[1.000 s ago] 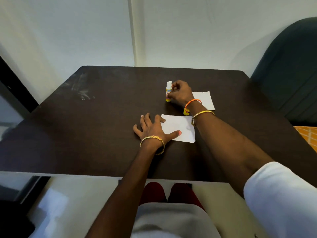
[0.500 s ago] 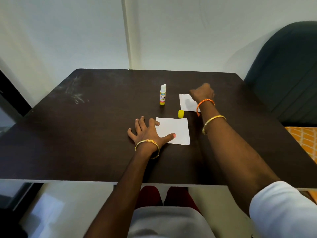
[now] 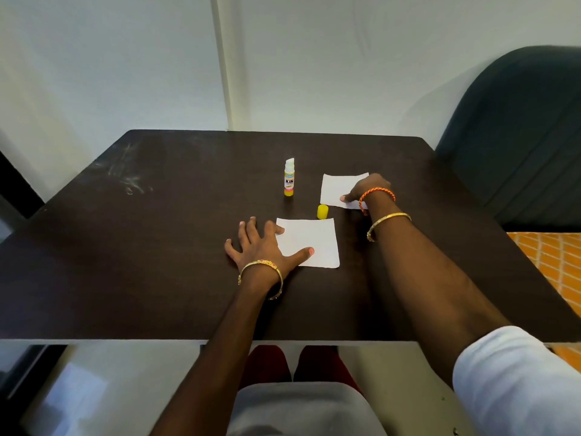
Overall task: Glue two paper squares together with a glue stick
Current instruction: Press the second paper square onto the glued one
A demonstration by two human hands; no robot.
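A white paper square (image 3: 309, 240) lies near the middle of the dark table (image 3: 157, 247). My left hand (image 3: 257, 247) rests flat at its left edge, thumb and a fingertip pressing on the paper. A second white paper square (image 3: 338, 187) lies farther back to the right, and my right hand (image 3: 367, 190) grips its near right corner with thumb on top. The uncapped glue stick (image 3: 289, 179) stands upright left of that square, touched by neither hand. Its yellow cap (image 3: 322, 211) stands between the two papers.
A dark upholstered chair (image 3: 518, 136) stands at the table's right. An orange patterned cloth (image 3: 550, 262) shows beyond the right table edge. White walls lie behind. My knees show under the near table edge (image 3: 125, 340).
My right hand let go of the glue stick, left it standing, and moved right to the far paper square, where it now holds the corner. My left hand stayed on the near paper.
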